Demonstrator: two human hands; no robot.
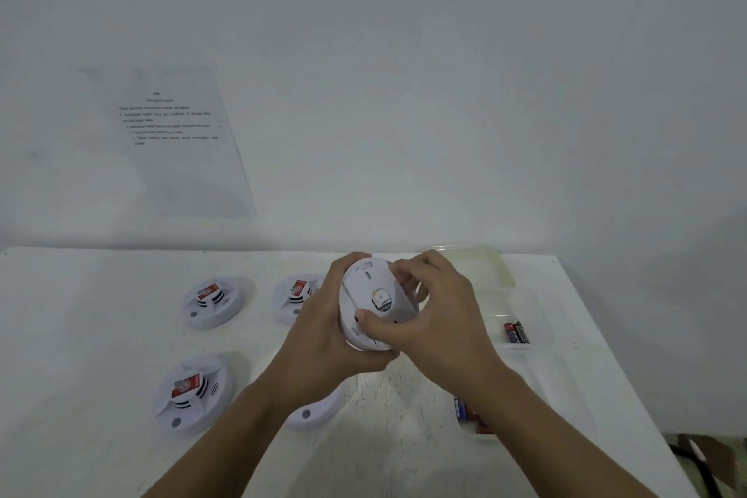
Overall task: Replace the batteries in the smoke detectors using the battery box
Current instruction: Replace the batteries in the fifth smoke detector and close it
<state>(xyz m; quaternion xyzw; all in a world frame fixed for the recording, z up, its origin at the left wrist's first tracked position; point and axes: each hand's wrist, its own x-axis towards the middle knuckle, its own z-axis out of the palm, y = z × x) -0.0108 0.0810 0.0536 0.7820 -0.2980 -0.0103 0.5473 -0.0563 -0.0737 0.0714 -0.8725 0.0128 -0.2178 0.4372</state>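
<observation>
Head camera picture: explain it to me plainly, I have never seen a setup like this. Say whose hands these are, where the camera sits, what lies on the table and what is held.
There is no machine here. A person works with bare hands, and the one camera sits on their head, looking forward and down. The left hand and right hand both have a grip on one white smoke detector, its back turned to the camera. On the white table lie a far-left detector, a far-middle detector and a near-left detector, each topped with a red-labelled block. A fourth detector is partly hidden under the left forearm. On the right stands a clear battery box with batteries in it. A printed sheet hangs on the wall.
</observation>
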